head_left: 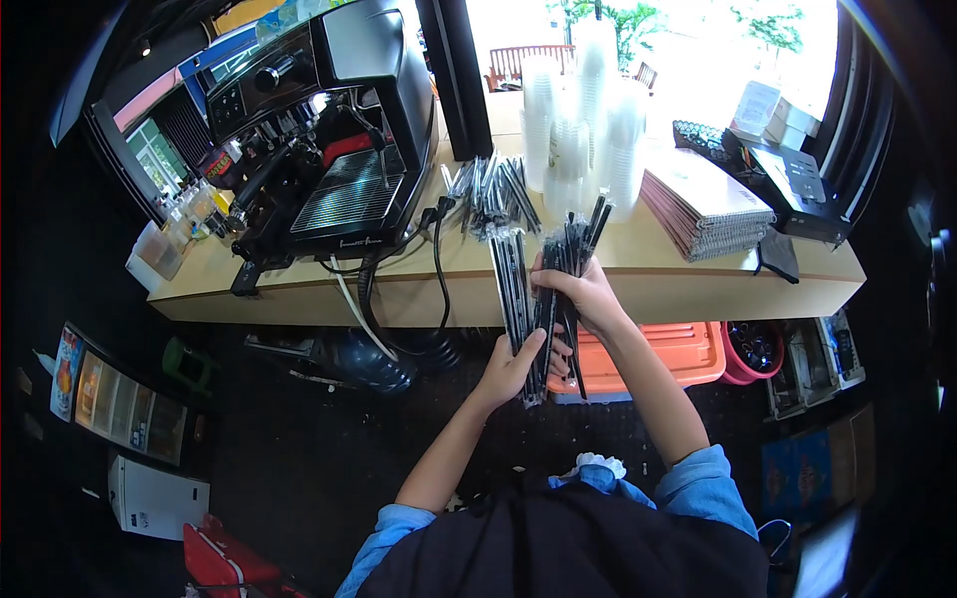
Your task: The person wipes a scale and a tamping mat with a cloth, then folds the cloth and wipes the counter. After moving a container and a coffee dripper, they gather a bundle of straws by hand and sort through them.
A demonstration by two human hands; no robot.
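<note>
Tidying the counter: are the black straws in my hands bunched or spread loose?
Bunched. The right hand grips a tight bundle of straws, tops fanning slightly; the left hand holds another bunch by its lower end.

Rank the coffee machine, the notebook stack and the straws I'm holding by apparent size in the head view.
1. coffee machine
2. notebook stack
3. straws; nearer the camera, so second and third are unsure
</note>
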